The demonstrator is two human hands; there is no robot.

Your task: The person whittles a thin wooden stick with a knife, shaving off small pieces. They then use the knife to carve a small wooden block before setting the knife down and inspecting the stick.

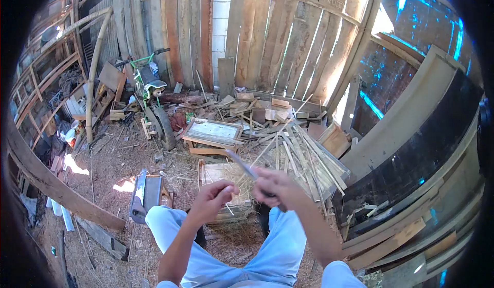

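My right hand (275,187) is wrapped round the handle of a knife (242,164), its blade pointing up and to the left. Beside it, my left hand (212,201) is closed in a pinch on a thin pale wooden strip (227,207), whose end shows below the fingers. Both hands are above my lap, a short way apart. Beneath and beyond them stands a low wooden bench (218,171) with shavings around it. To the right lies a fanned pile of long split strips (303,159).
A wooden frame with a pale top (212,132) stands ahead, before heaped scrap wood (267,114). A small green motorbike (152,90) leans at the back left. A saw (138,198) rests on a box at my left. Planks (401,236) are stacked at the right.
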